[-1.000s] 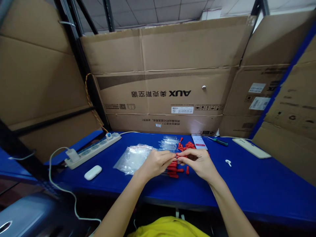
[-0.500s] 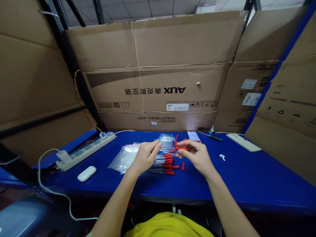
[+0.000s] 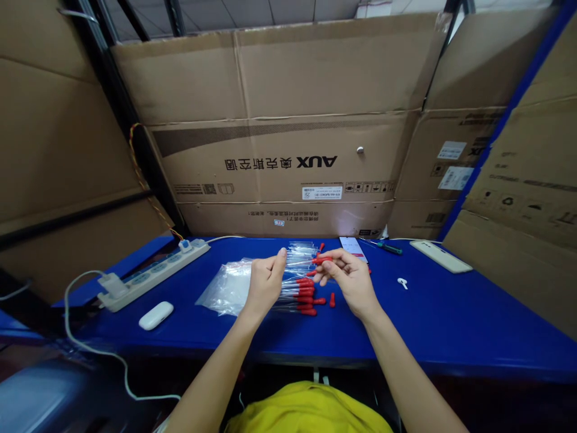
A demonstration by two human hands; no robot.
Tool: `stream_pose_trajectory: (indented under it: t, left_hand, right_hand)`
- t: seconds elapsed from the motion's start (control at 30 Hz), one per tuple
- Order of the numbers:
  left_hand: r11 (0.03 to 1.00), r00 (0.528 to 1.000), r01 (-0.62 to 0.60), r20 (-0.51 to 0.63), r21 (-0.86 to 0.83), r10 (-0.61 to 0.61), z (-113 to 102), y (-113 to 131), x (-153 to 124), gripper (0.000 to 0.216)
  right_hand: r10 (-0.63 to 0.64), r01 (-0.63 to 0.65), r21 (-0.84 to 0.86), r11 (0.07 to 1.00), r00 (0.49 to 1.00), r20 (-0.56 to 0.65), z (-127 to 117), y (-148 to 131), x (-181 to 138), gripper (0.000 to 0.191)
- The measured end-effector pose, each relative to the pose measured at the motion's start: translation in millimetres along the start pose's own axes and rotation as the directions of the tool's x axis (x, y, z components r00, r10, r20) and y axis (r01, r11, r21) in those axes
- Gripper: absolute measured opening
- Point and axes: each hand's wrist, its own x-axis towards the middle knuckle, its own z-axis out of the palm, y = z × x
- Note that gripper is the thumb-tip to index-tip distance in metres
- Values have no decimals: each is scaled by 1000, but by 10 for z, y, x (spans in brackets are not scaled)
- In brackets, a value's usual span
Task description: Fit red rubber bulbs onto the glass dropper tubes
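Observation:
My left hand (image 3: 265, 279) is closed on a thin clear glass dropper tube (image 3: 299, 263) that points to the right. At the tube's right end, my right hand (image 3: 349, 278) pinches a red rubber bulb (image 3: 321, 260); the bulb appears to meet the tube, though fingers partly hide the joint. Behind my hands lies a pile of bare glass tubes (image 3: 303, 248). Several droppers with red bulbs (image 3: 305, 291) lie below, their tubes running left under my left hand. One loose red bulb (image 3: 332, 299) stands out on the blue table (image 3: 424, 325).
Clear plastic bags (image 3: 223, 288) lie left of my left hand. Farther left are a white earbud case (image 3: 155, 316) and a power strip (image 3: 155, 273). A phone (image 3: 354, 248), a screwdriver (image 3: 388, 248), an earbud (image 3: 402, 282) and a pale phone-shaped object (image 3: 440, 256) lie right. Cardboard walls (image 3: 279, 132) surround the table.
My right hand has moved slightly left, bringing the red bulb to the end of the tube in my left hand. The left hand has turned more upright. The view has shifted slightly.

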Motion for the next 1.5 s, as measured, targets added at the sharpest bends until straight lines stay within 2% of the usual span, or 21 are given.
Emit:
stream_pose_trajectory:
  t: [0.47,0.93,1.17,1.5]
  left_hand:
    - [1000,998,2,68,-25,0,6,-44,16,65]
    - [1000,996,-9,86,-29,11,13,-48,12,66]
    - [992,994,94,72,-86,-87,70,-78,-3,66]
    - [997,994,53,98,-56,-47,23,-31,8,66]
  right_hand:
    - [73,-71,-74,995,997,19,-36,-42,-7,39]
    - [63,-60,-84,995,997,35,-47,-44,-11,36]
    - [76,-75,-66,995,997,21,-21,-32,-26,36]
    - [56,-52,-101,994,998,34,-41,1,-35,36]
